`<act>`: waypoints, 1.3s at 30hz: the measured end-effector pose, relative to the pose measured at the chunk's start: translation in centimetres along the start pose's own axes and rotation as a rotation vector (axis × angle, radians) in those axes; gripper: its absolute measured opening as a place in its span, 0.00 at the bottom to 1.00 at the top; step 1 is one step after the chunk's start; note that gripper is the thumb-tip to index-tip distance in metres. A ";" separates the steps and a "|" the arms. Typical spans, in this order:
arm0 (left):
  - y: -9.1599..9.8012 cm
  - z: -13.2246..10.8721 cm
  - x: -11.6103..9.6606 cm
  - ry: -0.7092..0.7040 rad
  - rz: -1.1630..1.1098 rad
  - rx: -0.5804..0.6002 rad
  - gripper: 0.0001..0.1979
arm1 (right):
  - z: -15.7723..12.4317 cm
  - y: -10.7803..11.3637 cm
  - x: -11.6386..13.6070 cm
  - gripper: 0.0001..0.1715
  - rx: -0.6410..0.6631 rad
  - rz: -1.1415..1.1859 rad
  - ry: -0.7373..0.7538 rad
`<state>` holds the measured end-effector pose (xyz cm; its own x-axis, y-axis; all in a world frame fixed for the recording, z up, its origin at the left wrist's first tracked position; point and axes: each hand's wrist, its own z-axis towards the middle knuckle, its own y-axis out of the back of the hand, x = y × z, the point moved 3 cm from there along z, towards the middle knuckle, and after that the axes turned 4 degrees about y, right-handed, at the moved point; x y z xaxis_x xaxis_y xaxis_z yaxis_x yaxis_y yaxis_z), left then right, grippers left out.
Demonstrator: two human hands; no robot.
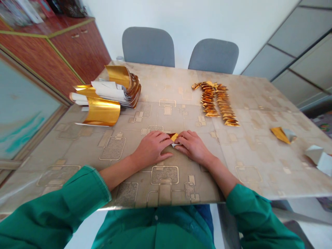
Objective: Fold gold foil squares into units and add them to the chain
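Note:
A small piece of gold foil paper, white on its reverse, lies between my two hands on the table. My left hand has its fingers pressed together on the left end of the paper, with the thumb held apart below. My right hand pinches the right end between thumb and fingers. The paper looks partly folded; most of it is hidden under my fingers. Two rows of folded gold paper pieces stand beyond my right hand.
A stack of gold paper sheets, curled and white-backed, lies at the left. At the right are a loose folded gold piece and white-grey paper scraps. Two grey chairs stand behind the far edge, and a wooden cabinet is at the far left.

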<state>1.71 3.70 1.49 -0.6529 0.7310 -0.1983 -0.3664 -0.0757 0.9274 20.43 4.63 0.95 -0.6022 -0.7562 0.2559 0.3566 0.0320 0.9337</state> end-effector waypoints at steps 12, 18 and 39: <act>-0.4 0.0 -0.7 0.015 -0.058 -0.061 0.08 | -1.0 1.3 0.3 0.06 0.034 0.217 0.003; -0.3 0.1 -1.0 0.141 -0.163 -0.043 0.05 | -0.8 0.8 0.4 0.07 -0.007 0.245 -0.070; -0.8 0.6 -0.6 0.287 -0.230 -0.022 0.06 | -0.4 -0.4 0.2 0.03 -0.042 0.248 -0.173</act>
<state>2.78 3.76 1.08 -0.7098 0.5109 -0.4850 -0.5377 0.0517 0.8415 20.49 4.17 0.53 -0.6044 -0.6061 0.5170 0.5350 0.1719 0.8271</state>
